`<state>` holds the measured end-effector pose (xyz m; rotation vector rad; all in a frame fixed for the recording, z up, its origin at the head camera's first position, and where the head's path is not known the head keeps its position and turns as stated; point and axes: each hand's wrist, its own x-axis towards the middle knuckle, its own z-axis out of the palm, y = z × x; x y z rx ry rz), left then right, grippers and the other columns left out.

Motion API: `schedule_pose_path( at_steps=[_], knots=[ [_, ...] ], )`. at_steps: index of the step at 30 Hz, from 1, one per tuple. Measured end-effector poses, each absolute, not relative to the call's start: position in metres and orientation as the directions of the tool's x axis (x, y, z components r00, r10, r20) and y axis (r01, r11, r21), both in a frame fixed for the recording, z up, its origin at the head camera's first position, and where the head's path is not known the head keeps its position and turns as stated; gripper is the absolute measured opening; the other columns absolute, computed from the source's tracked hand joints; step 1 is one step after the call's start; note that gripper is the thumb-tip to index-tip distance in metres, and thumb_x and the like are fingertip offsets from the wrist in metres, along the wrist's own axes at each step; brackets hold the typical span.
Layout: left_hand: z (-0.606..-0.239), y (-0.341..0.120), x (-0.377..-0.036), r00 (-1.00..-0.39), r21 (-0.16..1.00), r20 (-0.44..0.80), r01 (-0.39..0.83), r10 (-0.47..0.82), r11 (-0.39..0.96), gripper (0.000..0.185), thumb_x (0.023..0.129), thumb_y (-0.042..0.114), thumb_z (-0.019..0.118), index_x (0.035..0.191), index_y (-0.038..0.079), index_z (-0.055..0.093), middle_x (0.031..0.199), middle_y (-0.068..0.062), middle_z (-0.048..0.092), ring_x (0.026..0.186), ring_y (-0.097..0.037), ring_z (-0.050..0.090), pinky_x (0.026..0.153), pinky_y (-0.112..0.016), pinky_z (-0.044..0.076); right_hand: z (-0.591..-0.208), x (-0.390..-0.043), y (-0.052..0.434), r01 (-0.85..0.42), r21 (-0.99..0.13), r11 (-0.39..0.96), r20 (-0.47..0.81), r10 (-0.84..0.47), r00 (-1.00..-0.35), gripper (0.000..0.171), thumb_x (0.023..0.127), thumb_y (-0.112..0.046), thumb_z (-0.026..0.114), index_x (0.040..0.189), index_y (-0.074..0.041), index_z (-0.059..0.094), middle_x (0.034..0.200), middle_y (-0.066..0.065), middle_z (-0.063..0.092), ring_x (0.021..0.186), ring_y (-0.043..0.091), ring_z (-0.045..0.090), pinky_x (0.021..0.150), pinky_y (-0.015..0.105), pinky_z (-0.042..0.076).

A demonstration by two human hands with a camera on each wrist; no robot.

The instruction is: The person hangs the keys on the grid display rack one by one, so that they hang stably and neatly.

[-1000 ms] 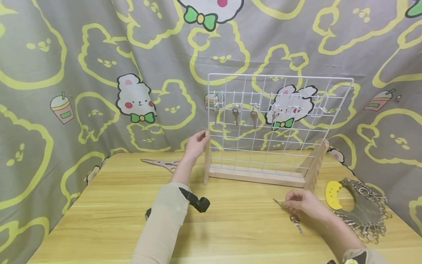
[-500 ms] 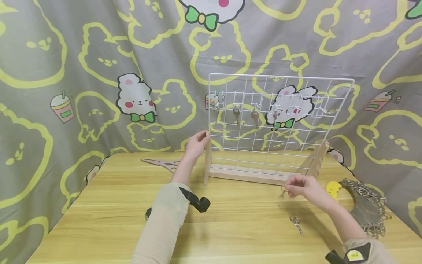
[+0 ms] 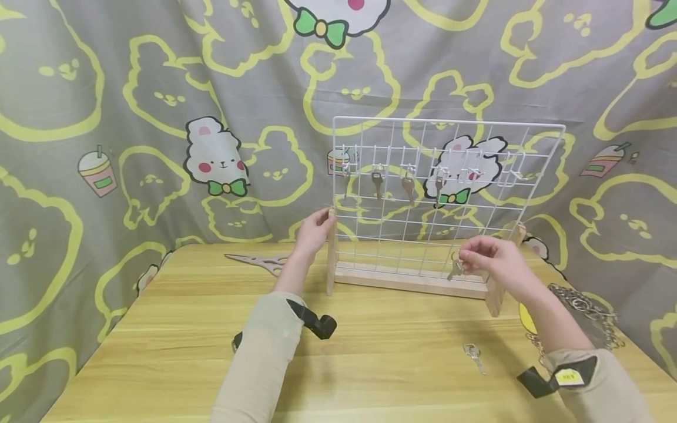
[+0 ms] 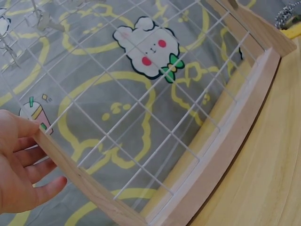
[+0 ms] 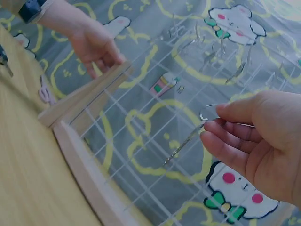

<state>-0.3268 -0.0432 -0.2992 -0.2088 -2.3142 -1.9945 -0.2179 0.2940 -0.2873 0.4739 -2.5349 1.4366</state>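
Note:
In the head view my left hand (image 3: 314, 230) holds the top of the left wooden post (image 3: 331, 258) of a white wire grid rack (image 3: 412, 282). Its thumb side lies on the post's edge, with other fingers behind, as the left wrist view shows. My right hand (image 3: 499, 264) pinches the ring of a small metal key (image 3: 455, 270) in front of the grid's lower right part. That key (image 5: 183, 148) hangs slanting down from thumb and fingertips in the right wrist view. Several keys (image 3: 377, 183) hang from white hooks along the grid's upper left. Another key (image 3: 474, 357) lies on the table.
At the right, partly behind my right forearm, lies a grey plate with many metal rings (image 3: 587, 308) and a yellow grip (image 3: 527, 320). A pinkish pointed, scissors-like item (image 3: 259, 262) lies left of the rack. A patterned curtain (image 3: 275, 88) hangs close behind.
My right hand has lifted the key off the table and carried it up and away, toward the grid. The second key stays on the table. My left hand has kept its place on the post.

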Motion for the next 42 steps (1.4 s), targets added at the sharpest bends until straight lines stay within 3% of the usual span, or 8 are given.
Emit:
schedule_pose_path(
  at_steps=[9, 25, 42],
  knots=[
    [-0.3, -0.043, -0.329, -0.988, 0.978, 0.145, 0.151, 0.052, 0.141, 0.046, 0.096, 0.019, 0.052, 0.139, 0.004, 0.041, 0.14, -0.012, 0.043, 0.128, -0.024, 0.039, 0.106, -0.034, 0.033, -0.257, -0.226, 0.287, -0.395, -0.832, 0.391, 0.393, -0.088, -0.915, 0.018, 0.092, -0.015, 0.06, 0.096, 0.003, 0.058, 0.077, -0.002, 0.065, 0.068, 0.011, 0.065, 0.067, 0.022, 0.055],
    [-0.298, -0.042, -0.326, -0.987, 0.981, 0.148, 0.154, 0.054, 0.121, 0.045, 0.097, 0.018, 0.05, 0.138, 0.004, 0.042, 0.139, -0.012, 0.044, 0.127, -0.025, 0.04, 0.106, -0.036, 0.034, -0.223, -0.233, 0.284, -0.486, -0.869, 0.092, 0.493, 0.071, -0.867, 0.006, 0.087, -0.003, 0.062, 0.083, -0.005, 0.065, 0.073, 0.001, 0.063, 0.064, 0.009, 0.062, 0.062, 0.022, 0.056],
    [-0.299, -0.042, -0.325, -0.987, 0.981, 0.154, 0.158, 0.052, 0.109, 0.046, 0.096, 0.017, 0.051, 0.138, 0.002, 0.041, 0.139, -0.014, 0.044, 0.127, -0.026, 0.04, 0.105, -0.038, 0.034, -0.206, -0.24, 0.277, -0.534, -0.828, -0.169, 0.503, 0.196, -0.842, 0.003, 0.086, 0.001, 0.063, 0.084, -0.002, 0.063, 0.074, 0.006, 0.065, 0.062, 0.013, 0.064, 0.064, 0.022, 0.056]
  ],
)
